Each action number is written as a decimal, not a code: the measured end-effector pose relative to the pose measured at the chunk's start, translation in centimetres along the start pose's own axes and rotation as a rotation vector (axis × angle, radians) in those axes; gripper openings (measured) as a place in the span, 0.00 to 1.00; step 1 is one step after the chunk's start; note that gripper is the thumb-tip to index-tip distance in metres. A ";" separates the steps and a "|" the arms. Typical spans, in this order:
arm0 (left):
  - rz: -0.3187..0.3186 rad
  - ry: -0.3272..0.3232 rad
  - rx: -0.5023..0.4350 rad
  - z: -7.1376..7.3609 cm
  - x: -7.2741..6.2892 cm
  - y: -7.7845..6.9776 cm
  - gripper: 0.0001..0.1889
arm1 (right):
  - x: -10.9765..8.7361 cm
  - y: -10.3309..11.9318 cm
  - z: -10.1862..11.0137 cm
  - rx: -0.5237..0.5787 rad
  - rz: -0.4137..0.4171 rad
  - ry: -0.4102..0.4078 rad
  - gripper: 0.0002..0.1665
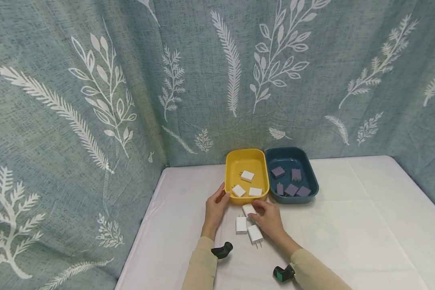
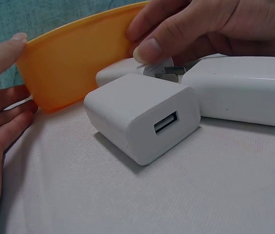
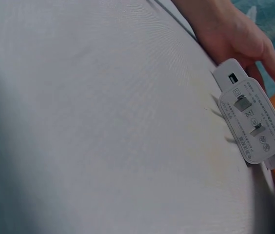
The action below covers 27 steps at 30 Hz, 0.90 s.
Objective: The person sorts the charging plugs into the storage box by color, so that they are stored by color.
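Observation:
In the head view, my left hand (image 1: 214, 210) touches the front left corner of a yellow tray (image 1: 229, 161); the left wrist view shows its thumb at the rim and other fingers low against the outer wall. Just in front of that tray, my right hand (image 1: 270, 219) pinches a white USB charger plug (image 1: 249, 210) by thumb and fingers. Two more white chargers lie closest by on the cloth: one with its USB port showing (image 2: 137, 117), the other (image 1: 255, 234) with its prongs toward me. Inside the yellow tray sit three white chargers (image 1: 247, 176).
A dark blue tray (image 1: 313, 177) stands against the yellow tray's right side, holding several purple-grey chargers (image 1: 296, 175). A patterned blue-green curtain (image 1: 203, 80) hangs behind the white-covered table (image 1: 366, 217).

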State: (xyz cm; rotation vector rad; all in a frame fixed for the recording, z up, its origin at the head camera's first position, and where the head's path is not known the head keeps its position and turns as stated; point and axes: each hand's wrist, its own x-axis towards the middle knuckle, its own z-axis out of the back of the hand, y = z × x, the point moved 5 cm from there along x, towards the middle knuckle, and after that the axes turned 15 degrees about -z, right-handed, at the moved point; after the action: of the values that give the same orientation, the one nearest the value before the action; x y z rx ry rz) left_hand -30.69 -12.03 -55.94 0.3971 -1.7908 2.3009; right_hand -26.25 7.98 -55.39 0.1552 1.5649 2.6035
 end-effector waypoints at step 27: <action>-0.024 0.000 -0.020 0.0 -0.1 -0.1 0.29 | -0.6 0.2 -0.3 -0.047 -0.048 -0.017 0.26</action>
State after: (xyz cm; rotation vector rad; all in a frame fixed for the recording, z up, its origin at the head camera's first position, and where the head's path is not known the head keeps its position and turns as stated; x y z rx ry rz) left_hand -30.60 -12.01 -55.84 0.4133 -1.7979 2.2658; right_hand -25.70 7.52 -55.35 0.1349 1.4825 2.5927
